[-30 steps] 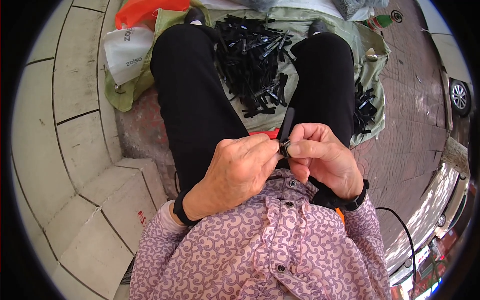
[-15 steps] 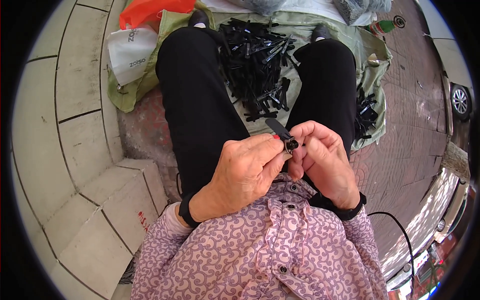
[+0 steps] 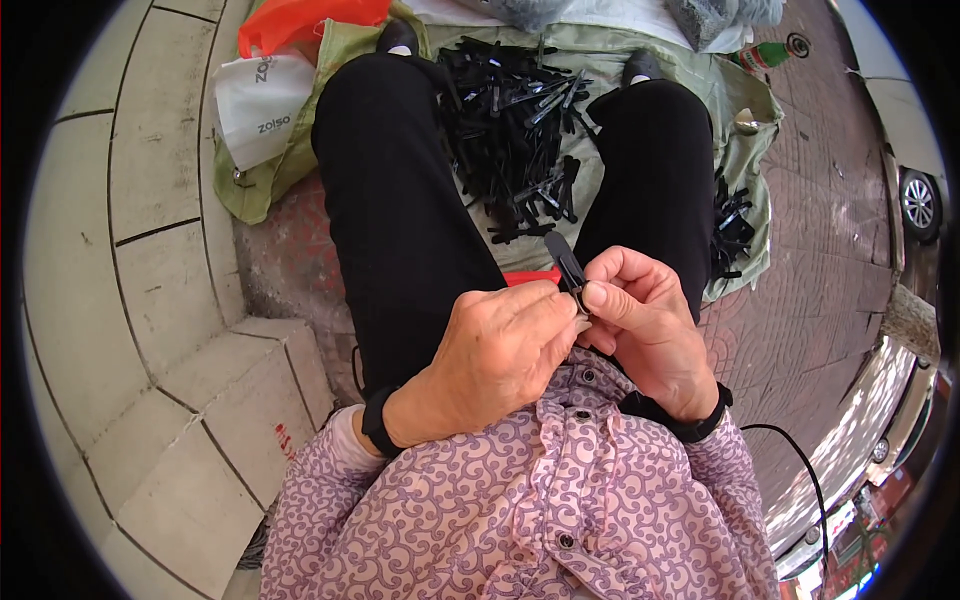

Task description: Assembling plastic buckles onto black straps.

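Pinched between both sets of fingertips, a small black clip sticks up and away from the body, its lower end hidden where the thumbs meet. Left hand curls over it from the left with fingers pressed together on the piece; right hand closes on it from the right, thumb laid flat along the clip's base. The clip looks like hard, matte plastic, narrow and slightly tapered. Each wrist wears a dark band, and the sleeves are lilac cloth printed with curling scrolls.

Beyond the hands, between two legs in plain black trousers, lies a heap of black clips of the same kind, long thin pieces tangled at all angles. A smaller heap sits outside the right knee. Both rest on a pale green woven sack spread over reddish paving. At the upper left a white paper bag with dark lettering lies crumpled on the sack, and an orange plastic bag bunches just above it. Smooth pale stone slabs curve along the left.
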